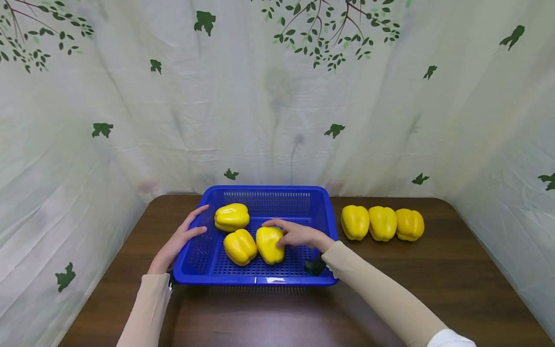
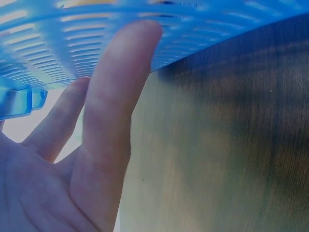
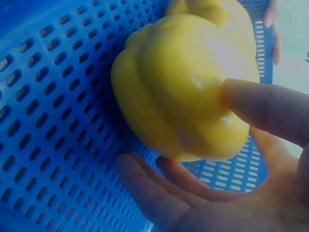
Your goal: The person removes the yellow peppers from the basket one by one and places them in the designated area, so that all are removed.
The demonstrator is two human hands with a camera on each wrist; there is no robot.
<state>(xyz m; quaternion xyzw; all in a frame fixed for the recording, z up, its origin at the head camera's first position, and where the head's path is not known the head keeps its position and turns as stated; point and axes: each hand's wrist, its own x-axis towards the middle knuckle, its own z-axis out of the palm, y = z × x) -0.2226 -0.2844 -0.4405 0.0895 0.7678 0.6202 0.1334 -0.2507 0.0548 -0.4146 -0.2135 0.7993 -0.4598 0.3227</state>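
Note:
My right hand (image 1: 299,234) holds a yellow bell pepper (image 1: 269,246) inside the blue basket (image 1: 256,279). In the right wrist view the thumb presses one side of this bell pepper (image 3: 178,92), with the other fingers around its far side. Two more yellow peppers lie to its left in the basket, one near the front (image 1: 240,247) and one near the back (image 1: 231,217). My left hand (image 1: 179,241) rests against the basket's left side, its fingers extended. The left wrist view shows the thumb (image 2: 116,87) straight along the slotted wall (image 2: 193,29).
Three yellow bell peppers (image 1: 383,224) stand in a row on the brown wooden table (image 1: 416,279), right of the basket. A pale curtain (image 1: 269,120) with printed leaves hangs behind the table and along both sides.

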